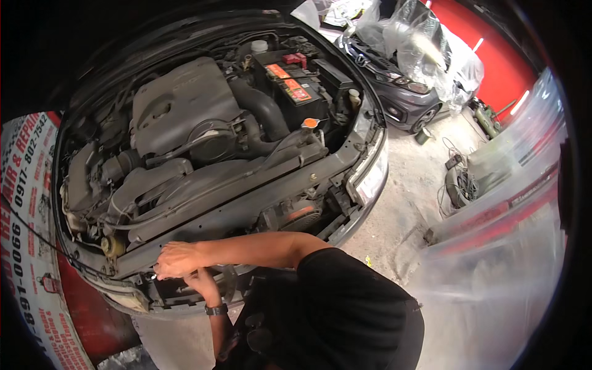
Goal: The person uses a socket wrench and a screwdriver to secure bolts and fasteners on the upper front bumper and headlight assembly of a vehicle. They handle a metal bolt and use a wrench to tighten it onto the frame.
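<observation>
Both hands work at the front left of an open car engine bay, low against the grey front panel [216,222]. My right hand [177,259] reaches across from the right, its fingers curled closed at the panel's lower edge. A small shiny metal tip [154,277] sticks out by its fingertips; the rest of that thing is hidden. Just below, my left hand [202,285], a dark watch [216,309] on its wrist, is closed with its fingers partly behind the right hand. What it grips is hidden. The left headlight [126,296] lies beside both hands.
Behind the panel sit the engine cover [182,105], an orange cap [310,123], a battery [290,86] and a yellowish reservoir [113,246]. A printed banner [31,246] hangs left. To the right are a plastic-draped car [401,92], coiled cables [462,185] and plastic sheeting [493,271].
</observation>
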The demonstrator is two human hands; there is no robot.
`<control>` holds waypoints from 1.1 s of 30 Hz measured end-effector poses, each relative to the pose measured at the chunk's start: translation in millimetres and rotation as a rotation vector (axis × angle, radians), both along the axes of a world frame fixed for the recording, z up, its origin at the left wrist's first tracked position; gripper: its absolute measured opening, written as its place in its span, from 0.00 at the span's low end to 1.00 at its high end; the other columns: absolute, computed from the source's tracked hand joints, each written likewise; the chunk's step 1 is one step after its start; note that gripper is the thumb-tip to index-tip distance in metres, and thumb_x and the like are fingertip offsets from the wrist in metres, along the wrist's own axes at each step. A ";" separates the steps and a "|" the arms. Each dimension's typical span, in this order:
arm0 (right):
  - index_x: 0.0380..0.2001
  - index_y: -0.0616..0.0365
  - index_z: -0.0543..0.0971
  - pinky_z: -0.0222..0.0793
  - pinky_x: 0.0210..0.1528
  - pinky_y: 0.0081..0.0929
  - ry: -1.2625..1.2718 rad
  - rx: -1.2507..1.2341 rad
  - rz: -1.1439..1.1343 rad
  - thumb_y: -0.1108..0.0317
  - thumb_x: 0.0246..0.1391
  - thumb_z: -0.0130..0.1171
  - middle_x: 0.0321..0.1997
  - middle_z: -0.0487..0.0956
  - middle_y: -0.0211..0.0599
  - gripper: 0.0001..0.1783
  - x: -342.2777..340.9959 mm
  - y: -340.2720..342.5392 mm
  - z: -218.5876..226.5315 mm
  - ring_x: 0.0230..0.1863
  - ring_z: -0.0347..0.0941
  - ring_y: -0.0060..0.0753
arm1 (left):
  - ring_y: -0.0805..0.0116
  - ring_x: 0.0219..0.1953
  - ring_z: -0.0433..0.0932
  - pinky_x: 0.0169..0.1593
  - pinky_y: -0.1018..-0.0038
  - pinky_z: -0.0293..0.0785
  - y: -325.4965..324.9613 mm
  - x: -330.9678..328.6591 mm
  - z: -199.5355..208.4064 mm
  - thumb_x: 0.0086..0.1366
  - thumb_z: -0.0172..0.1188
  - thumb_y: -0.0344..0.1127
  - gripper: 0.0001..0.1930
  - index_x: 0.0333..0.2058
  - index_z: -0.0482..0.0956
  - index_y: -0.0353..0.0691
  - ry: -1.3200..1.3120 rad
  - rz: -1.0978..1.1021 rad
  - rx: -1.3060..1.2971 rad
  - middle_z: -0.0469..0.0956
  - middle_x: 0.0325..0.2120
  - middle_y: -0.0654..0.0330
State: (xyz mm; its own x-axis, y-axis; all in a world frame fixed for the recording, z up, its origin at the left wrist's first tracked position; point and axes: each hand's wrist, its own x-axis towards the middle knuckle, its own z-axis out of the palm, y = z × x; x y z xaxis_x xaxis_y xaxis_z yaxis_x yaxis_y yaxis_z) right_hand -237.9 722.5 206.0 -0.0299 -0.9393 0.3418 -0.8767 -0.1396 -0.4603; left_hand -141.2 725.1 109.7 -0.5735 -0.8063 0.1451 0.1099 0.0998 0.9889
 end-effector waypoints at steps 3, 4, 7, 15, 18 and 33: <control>0.23 0.59 0.78 0.69 0.37 0.47 -0.065 -0.049 -0.018 0.51 0.57 0.52 0.22 0.77 0.48 0.21 -3.7 -0.8 3.4 0.32 0.77 0.56 | 0.77 0.32 0.71 0.36 0.80 0.68 -4.0 -1.3 -10.7 0.66 0.59 0.29 0.10 0.43 0.73 0.30 0.072 0.012 0.049 0.77 0.34 0.62; 0.23 0.61 0.77 0.70 0.37 0.47 -0.057 0.039 -0.025 0.52 0.58 0.52 0.24 0.77 0.49 0.22 -4.5 -4.6 15.6 0.31 0.76 0.55 | 0.77 0.32 0.71 0.35 0.80 0.67 -25.0 1.4 -48.6 0.66 0.58 0.29 0.11 0.45 0.73 0.29 0.029 -0.015 0.138 0.77 0.34 0.62; 0.25 0.60 0.77 0.69 0.30 0.50 -0.064 -0.196 -0.100 0.56 0.56 0.56 0.22 0.77 0.47 0.17 -10.4 -11.3 -4.3 0.27 0.76 0.57 | 0.76 0.35 0.71 0.39 0.78 0.68 -39.4 -5.0 -61.4 0.67 0.57 0.28 0.13 0.48 0.73 0.29 0.038 -0.023 0.061 0.77 0.37 0.60; 0.25 0.65 0.74 0.69 0.32 0.44 -0.462 -0.434 0.045 0.59 0.57 0.55 0.23 0.75 0.52 0.17 -28.7 22.5 -10.6 0.28 0.74 0.55 | 0.73 0.36 0.72 0.42 0.75 0.69 -17.8 1.5 -8.5 0.70 0.55 0.34 0.14 0.44 0.74 0.25 -0.041 0.155 -0.378 0.77 0.36 0.59; 0.23 0.65 0.71 0.68 0.28 0.38 -0.917 -0.416 0.003 0.59 0.61 0.51 0.19 0.74 0.46 0.19 -43.5 37.1 6.0 0.22 0.74 0.43 | 0.76 0.33 0.67 0.35 0.77 0.64 -13.7 14.1 9.4 0.70 0.55 0.39 0.15 0.43 0.74 0.30 -0.118 0.238 -0.386 0.74 0.31 0.64; 0.30 0.64 0.74 0.66 0.30 0.36 -0.963 -0.642 -0.124 0.59 0.67 0.44 0.19 0.73 0.42 0.19 -117.8 484.9 -18.2 0.22 0.72 0.39 | 0.61 0.39 0.77 0.43 0.68 0.72 43.7 -48.4 34.8 0.68 0.56 0.46 0.23 0.47 0.76 0.28 -0.219 0.466 -0.425 0.79 0.39 0.50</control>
State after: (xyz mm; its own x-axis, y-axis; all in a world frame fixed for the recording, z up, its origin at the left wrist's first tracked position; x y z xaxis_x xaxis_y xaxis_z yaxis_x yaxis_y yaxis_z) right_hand -355.7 1207.4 187.8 -0.6157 -0.5744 0.5394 -0.2266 -0.5265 -0.8194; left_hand -189.6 768.8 144.5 -0.2311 -0.8752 0.4250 -0.2382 0.4744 0.8475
